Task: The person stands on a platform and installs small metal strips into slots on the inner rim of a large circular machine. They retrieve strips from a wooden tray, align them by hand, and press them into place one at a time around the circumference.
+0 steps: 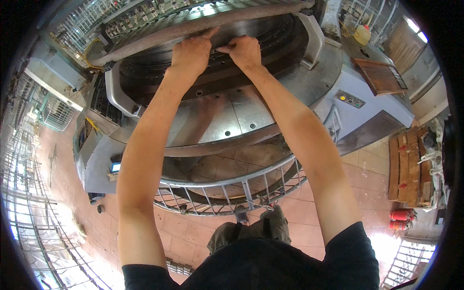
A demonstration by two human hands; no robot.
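Both of my arms reach up into the gap beneath the thick round rim (203, 29) of a large circular knitting machine. My left hand (192, 52) is bent over, one finger stretched toward the right along the dark shiny surface inside and the others curled. Close beside it on the right, my right hand (245, 51) is closed, its thumb pointing left toward the left hand. Whatever the fingers of either hand hold is too dark and hidden to make out. Below the hands lies the dark stepped ring (285, 55), then a polished metal plate (208, 121) with screws.
Grey brackets (316, 41) flank the opening. A control panel with buttons (350, 99) sits on the right housing; a small lit display (115, 167) is at left. A curved metal guard rail (217, 183) stands before my legs. Wooden boards (408, 166) and red fire extinguishers (400, 215) stand at right.
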